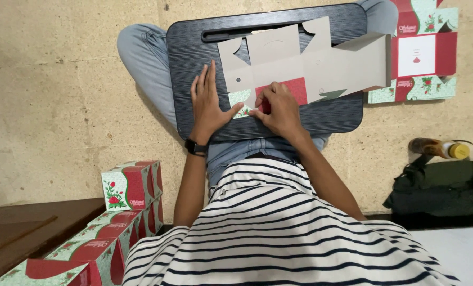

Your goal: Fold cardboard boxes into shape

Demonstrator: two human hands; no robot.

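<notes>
Cardboard box blank (pixel 305 61), unfolded and grey side up, lies across a black lap desk (pixel 194 47) that rests on the crossed, jeans-clad legs (pixel 143 53) of a person seated on a pale stone floor (pixel 51 79); one red and floral printed flap (pixel 294 87) of the blank is turned up near the desk's near edge. Head view: the left hand (pixel 207 103), with a dark watch (pixel 195 146) on its wrist, lies flat and fully open, fingers spread, palm down on the desk, its thumb and fingertips touching the blank's left edge; it grips nothing. The right hand (pixel 277 108) is partly curled, its fingertips pinching and pressing a small flap at the lower edge of the blank, just beside the left thumb. The person's striped shirt (pixel 278 228) fills the lower middle of the view. A stack of flat printed blanks (pixel 421 53), red, white and green, lies on the floor touching the right end of the desk. Assembled boxes (pixel 128 188) of the same print stand in a row at lower left, beside a dark wooden board (pixel 30 222). A black bag (pixel 443 190) sits at lower right, with a brown bottle (pixel 435 148) with a yellow cap lying on top of it.
</notes>
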